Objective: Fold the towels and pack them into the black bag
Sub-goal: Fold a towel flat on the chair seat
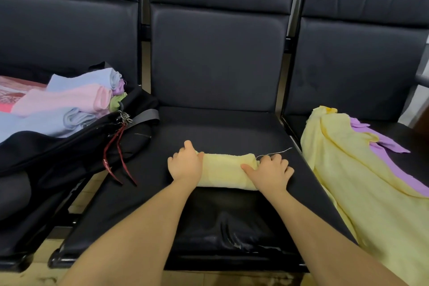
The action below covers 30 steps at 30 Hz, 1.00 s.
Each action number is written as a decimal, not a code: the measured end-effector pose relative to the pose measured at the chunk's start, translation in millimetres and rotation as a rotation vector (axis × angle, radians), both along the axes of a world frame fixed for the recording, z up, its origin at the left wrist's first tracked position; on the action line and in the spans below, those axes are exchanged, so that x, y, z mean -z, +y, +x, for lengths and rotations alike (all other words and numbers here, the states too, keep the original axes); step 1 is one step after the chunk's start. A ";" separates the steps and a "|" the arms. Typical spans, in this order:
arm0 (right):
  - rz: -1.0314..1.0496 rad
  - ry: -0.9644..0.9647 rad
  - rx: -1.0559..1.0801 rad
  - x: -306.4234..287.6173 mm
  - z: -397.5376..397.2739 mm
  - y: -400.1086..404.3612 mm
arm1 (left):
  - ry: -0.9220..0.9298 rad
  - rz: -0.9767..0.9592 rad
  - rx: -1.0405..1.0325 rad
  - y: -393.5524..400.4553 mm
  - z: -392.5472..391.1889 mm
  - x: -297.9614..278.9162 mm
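Setting: black padded seats (pixel 216 137) are seen in a row, viewed from above.
Yellow towel (pixel 226 169): rolled up, laid crosswise on the middle seat.
Left hand (pixel 185 163): curled over the roll's left end, which is gripped.
Right hand (pixel 270 173): curled over the right end, thumb laid on top.
Black bag (pixel 76 146): set open on the left seat, rolled blue, pink and green towels (pixel 69 100) packed inside.
Unfolded towels (pixel 362 169): yellow and purple, spread on the right seat.

A waiting area, by the look of it — a row of linked black padded seats (pixel 218 58) on metal frames, side by side, over a tiled floor (pixel 86 193).
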State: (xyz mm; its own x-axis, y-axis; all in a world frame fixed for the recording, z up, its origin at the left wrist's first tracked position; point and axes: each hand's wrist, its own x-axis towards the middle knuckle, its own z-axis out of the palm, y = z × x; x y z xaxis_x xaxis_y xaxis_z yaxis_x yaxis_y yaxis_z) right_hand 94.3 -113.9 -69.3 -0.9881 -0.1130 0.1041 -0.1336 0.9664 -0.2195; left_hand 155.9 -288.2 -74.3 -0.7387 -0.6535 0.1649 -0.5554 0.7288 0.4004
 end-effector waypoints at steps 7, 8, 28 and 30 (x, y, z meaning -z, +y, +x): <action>0.000 -0.083 -0.038 1.2 3.6 0.7 | -0.165 -0.182 0.115 16.3 5.7 -0.8; -0.035 -0.092 -0.041 0.9 5.8 -0.4 | -0.178 -0.194 0.123 16.9 5.6 -0.9; -0.728 0.003 -0.302 -75.7 83.2 -35.2 | 0.136 -0.351 0.021 -27.9 81.3 -85.4; -0.761 0.011 -0.337 -90.3 94.8 -50.1 | 0.189 -0.373 -0.024 -42.5 95.6 -98.6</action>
State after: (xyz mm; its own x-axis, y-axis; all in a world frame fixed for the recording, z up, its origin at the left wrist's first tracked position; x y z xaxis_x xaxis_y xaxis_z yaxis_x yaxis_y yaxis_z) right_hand 189.0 -163.9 21.0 -0.9124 -0.2973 0.2813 -0.3954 0.4627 -0.7935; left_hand 251.5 -330.7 24.2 -0.6577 -0.5401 0.5251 -0.5164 0.8308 0.2077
